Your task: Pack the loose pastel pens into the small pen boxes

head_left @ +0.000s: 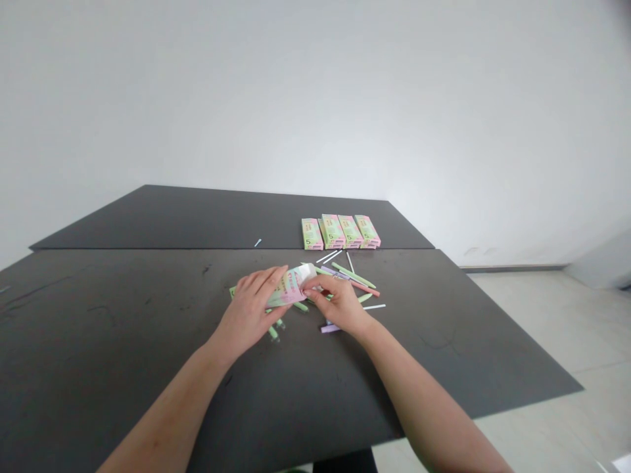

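Observation:
A small pink-and-green carton (pixel 290 287) lies tilted in my left hand (pixel 252 303), whose fingers wrap over it. Its white end flap (pixel 308 270) points to the right. At that end my right hand (pixel 341 302) has thumb and forefinger pinched on the carton's edge; whether something thin is also between them is hidden. Green pens (pixel 274 334) with clear ends lie under and below my left hand. Around my right hand are a light green pen (pixel 367 282), a red pen (pixel 373 292), a purple pen (pixel 329 328) and white thin sticks (pixel 350 263).
Several similar cartons (pixel 333 231) stand in a row at the back of the dark table (pixel 148 368), by the seam between two tabletops. A small light-blue stick (pixel 257 242) lies left of them. A pale wall rises behind the table.

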